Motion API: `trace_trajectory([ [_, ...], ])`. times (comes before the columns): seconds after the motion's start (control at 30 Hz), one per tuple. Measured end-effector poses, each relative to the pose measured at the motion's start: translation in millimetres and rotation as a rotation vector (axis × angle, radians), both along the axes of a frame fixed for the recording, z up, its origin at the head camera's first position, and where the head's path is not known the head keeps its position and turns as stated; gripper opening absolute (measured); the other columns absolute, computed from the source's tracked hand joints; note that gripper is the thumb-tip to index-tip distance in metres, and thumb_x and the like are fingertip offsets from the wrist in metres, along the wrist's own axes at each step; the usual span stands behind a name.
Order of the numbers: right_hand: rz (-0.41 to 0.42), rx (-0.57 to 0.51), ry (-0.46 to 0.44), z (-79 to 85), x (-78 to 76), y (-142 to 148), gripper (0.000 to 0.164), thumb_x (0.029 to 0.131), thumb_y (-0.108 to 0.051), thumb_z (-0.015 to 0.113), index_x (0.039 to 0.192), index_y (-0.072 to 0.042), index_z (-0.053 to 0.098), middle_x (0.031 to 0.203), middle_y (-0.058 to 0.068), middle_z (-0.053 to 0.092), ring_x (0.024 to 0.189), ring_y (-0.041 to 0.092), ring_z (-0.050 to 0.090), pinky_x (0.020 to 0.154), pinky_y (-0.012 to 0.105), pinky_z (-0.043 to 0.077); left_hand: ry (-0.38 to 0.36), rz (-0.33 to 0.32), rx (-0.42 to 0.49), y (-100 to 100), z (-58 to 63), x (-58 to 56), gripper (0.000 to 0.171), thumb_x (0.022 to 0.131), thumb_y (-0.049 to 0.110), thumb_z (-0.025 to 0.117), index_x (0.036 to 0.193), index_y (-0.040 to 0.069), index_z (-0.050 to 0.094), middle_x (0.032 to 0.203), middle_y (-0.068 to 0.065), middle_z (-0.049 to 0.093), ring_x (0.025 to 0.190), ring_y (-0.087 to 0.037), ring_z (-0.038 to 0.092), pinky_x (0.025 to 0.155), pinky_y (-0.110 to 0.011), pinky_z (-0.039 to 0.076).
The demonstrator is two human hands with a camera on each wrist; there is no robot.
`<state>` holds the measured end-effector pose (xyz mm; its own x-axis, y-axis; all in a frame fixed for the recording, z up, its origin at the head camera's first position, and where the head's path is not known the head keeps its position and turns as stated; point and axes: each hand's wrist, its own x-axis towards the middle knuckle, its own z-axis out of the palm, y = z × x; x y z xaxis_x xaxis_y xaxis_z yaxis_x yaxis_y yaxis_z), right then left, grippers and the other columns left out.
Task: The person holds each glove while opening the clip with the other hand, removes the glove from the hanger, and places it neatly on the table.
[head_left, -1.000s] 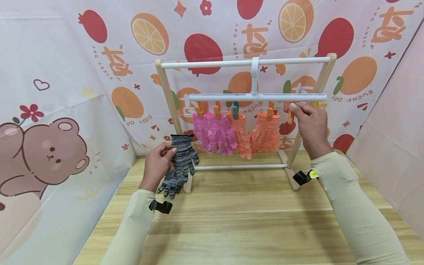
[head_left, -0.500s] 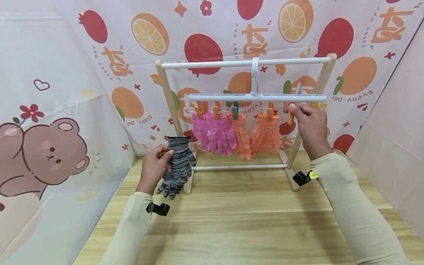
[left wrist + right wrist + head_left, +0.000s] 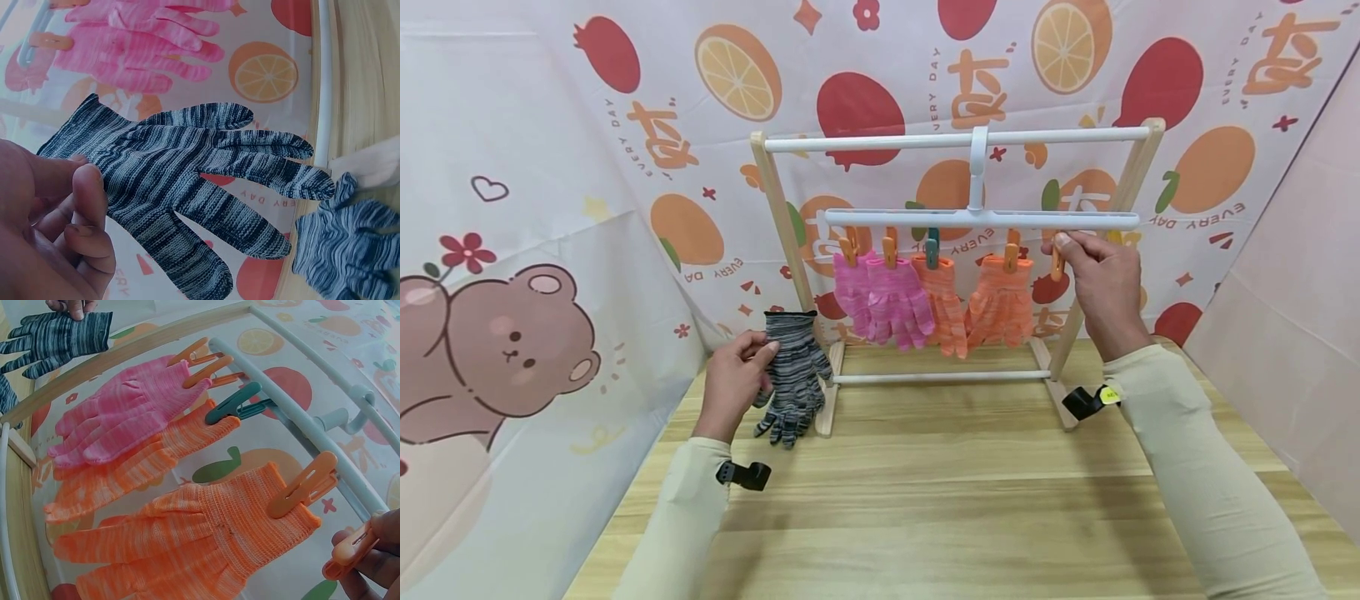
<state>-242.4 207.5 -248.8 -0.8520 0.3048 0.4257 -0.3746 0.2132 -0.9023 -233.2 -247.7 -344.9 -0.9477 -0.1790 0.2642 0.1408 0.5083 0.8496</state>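
Observation:
My left hand pinches a grey-and-black striped knit glove near its cuff, fingers hanging down, left of the rack. A second striped glove lies low behind it, on the table in the left wrist view. At the hanger's right end, my right hand pinches an orange clothespin just under the bar; no glove is in that clip. Along the white hanger, pink gloves hang from orange clothespins. Orange gloves hang to their right, one by a green clothespin, one by an orange clothespin.
The hanger hooks over the top rail of a wooden rack with a white lower bar. It stands on a wood-grain table. Printed cloth covers the walls behind and at the sides.
My left hand has moved left and slightly down with the striped glove, away from the rack. The right hand stays on the clothespin.

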Motion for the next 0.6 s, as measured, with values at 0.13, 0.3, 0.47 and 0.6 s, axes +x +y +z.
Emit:
trace_trajectory([
  [0.13,0.000,-0.003,-0.002,-0.1,-0.6,0,0.035,0.099,-0.033,0.067,0.123,-0.009,0.074,0.095,-0.007,0.076,0.112,0.013,0.054,0.094,0.031,0.042,0.002,0.015,-0.014,-5,-1.2,0.1,0.025,0.103,0.024,0.063,0.118,0.004,0.066,0.084,-0.012,0.066,0.052,-0.025,0.061,0.048,-0.040,0.051],
  [0.3,-0.003,0.001,-0.006,0.6,-0.3,0,0.036,0.099,-0.034,0.067,0.123,-0.009,0.074,0.091,-0.013,0.074,0.111,0.014,0.054,0.093,0.032,0.041,-0.010,0.019,-0.012,-11,-4.0,-0.3,0.026,0.103,0.025,0.063,0.119,0.004,0.065,0.082,-0.009,0.067,0.051,-0.022,0.061,0.051,-0.038,0.053],
  [0.47,0.004,-0.019,-0.004,0.2,-0.2,1,0.035,0.098,-0.034,0.068,0.122,-0.009,0.075,0.094,-0.006,0.076,0.112,0.013,0.054,0.094,0.032,0.040,-0.020,0.030,-0.026,-17,-4.9,0.7,0.028,0.103,0.026,0.064,0.121,0.004,0.065,0.082,-0.009,0.068,0.051,-0.022,0.061,0.051,-0.037,0.052],
  [0.6,0.009,-0.046,-0.012,0.3,0.6,2,0.034,0.097,-0.033,0.069,0.121,-0.010,0.076,0.095,-0.003,0.077,0.113,0.013,0.053,0.096,0.033,0.040,-0.035,0.043,-0.036,-20,-5.5,0.5,0.030,0.103,0.027,0.063,0.122,0.005,0.065,0.087,-0.009,0.069,0.054,-0.026,0.063,0.051,-0.038,0.052],
])
